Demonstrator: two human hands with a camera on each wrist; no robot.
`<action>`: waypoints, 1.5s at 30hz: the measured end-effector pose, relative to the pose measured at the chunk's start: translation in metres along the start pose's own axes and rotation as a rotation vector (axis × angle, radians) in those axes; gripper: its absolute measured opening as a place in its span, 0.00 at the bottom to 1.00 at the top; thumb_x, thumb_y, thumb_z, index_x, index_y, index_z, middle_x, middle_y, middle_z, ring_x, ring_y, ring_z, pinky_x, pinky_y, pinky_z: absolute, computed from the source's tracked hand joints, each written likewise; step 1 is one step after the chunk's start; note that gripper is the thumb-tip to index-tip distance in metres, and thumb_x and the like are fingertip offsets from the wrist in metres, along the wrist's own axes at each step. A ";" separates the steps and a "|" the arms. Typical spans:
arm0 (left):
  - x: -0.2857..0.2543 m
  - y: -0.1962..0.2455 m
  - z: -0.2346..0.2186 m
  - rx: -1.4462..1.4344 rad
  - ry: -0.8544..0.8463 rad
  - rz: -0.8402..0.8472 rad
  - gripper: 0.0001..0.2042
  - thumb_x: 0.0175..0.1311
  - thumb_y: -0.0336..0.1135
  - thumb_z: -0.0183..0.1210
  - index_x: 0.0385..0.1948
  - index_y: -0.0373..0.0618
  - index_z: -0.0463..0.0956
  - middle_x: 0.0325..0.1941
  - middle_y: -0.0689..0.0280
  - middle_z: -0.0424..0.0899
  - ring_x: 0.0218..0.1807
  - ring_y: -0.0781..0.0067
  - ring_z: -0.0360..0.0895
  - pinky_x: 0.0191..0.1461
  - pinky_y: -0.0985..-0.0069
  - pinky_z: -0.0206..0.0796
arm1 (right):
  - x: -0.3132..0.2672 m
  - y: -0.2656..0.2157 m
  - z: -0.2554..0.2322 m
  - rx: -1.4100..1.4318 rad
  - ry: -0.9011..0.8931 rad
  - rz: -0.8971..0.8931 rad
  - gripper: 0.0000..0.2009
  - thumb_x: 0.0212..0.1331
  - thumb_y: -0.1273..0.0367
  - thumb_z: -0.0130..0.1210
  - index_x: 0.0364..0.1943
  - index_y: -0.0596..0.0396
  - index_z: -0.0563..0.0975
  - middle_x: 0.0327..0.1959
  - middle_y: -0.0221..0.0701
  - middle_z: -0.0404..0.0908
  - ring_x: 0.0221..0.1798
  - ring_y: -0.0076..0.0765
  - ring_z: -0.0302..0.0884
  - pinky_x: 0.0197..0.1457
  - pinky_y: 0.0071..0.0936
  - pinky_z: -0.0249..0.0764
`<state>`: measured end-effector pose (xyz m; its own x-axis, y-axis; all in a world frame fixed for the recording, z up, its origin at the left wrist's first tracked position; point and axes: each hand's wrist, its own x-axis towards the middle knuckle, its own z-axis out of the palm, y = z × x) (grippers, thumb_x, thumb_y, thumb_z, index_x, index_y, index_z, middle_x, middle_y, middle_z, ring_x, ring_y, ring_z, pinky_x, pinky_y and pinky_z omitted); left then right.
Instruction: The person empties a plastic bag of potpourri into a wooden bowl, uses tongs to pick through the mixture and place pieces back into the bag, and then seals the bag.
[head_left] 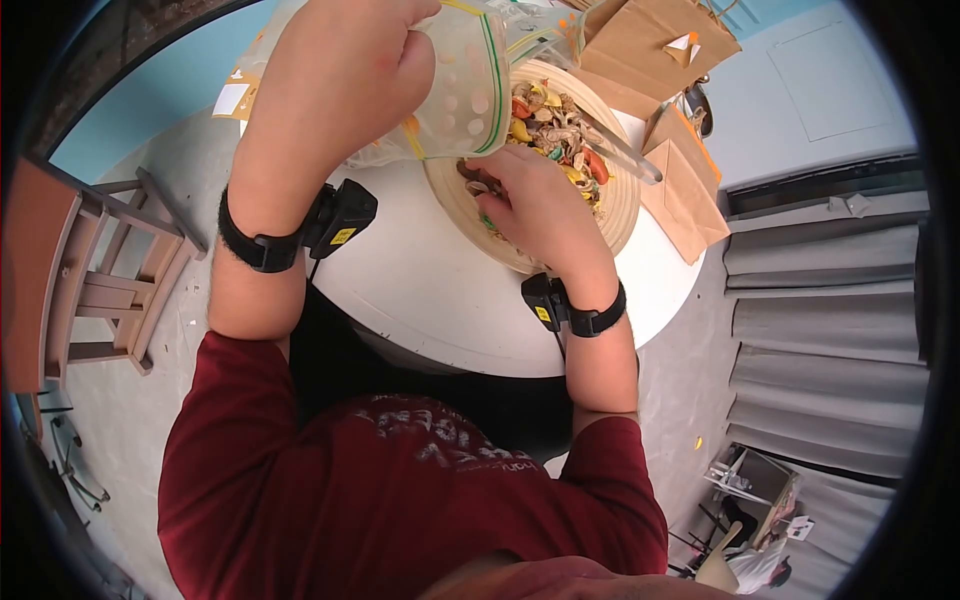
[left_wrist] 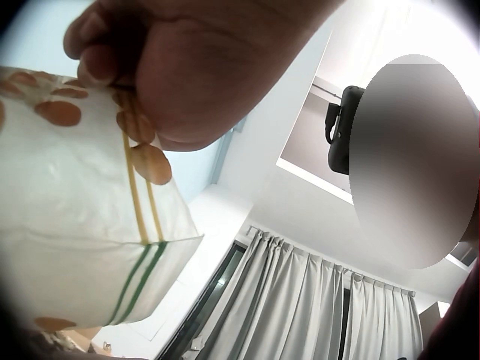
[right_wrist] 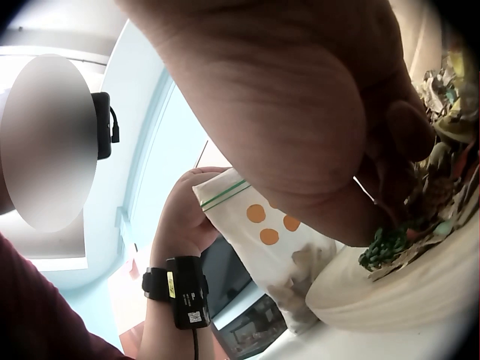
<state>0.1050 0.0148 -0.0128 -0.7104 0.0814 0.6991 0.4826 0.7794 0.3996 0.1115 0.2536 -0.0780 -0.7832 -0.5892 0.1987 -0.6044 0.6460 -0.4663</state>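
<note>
My left hand (head_left: 350, 80) grips the upper edge of a translucent zip bag (head_left: 465, 105) with orange dots and a green-striped seal. The left wrist view shows the thumb and fingers curled on the bag's edge (left_wrist: 139, 191). Some brownish pieces show through its lower part in the right wrist view. Beside the bag, my right hand (head_left: 545, 205) reaches into a heap of mixed dried food pieces (head_left: 555, 125) on a round ribbed plate (head_left: 625, 220). Its fingers curl round some pieces by a curly green one (right_wrist: 381, 251); the fingertips are partly hidden.
A long metal utensil (head_left: 625, 155) lies across the plate's right side. Brown paper bags (head_left: 685, 200) stand at the right and back of the white round table (head_left: 440, 300). Another clear bag (head_left: 545, 38) lies behind the plate. A wooden chair (head_left: 110, 290) is at left.
</note>
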 end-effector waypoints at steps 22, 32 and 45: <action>0.001 -0.001 0.002 0.026 0.003 0.047 0.15 0.60 0.26 0.55 0.45 0.36 0.87 0.28 0.48 0.84 0.26 0.54 0.81 0.34 0.66 0.72 | -0.001 -0.002 -0.004 -0.056 -0.002 0.002 0.12 0.55 0.76 0.63 0.44 0.56 0.85 0.41 0.40 0.85 0.45 0.53 0.84 0.49 0.43 0.80; 0.000 0.000 0.004 0.007 0.005 0.051 0.15 0.59 0.26 0.56 0.45 0.36 0.87 0.27 0.49 0.84 0.24 0.55 0.80 0.33 0.66 0.72 | 0.000 0.002 0.000 -0.035 -0.003 -0.007 0.11 0.55 0.76 0.61 0.42 0.58 0.85 0.39 0.42 0.85 0.43 0.53 0.84 0.47 0.42 0.79; 0.000 0.003 0.002 0.006 -0.017 0.022 0.14 0.58 0.25 0.56 0.44 0.36 0.87 0.28 0.49 0.85 0.26 0.54 0.81 0.34 0.66 0.72 | -0.001 0.005 -0.011 0.025 0.076 0.062 0.09 0.54 0.74 0.61 0.39 0.57 0.83 0.35 0.43 0.83 0.39 0.53 0.83 0.45 0.43 0.79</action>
<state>0.1058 0.0183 -0.0128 -0.7083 0.1090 0.6974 0.4950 0.7811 0.3806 0.1074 0.2629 -0.0707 -0.8285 -0.5091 0.2333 -0.5511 0.6672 -0.5011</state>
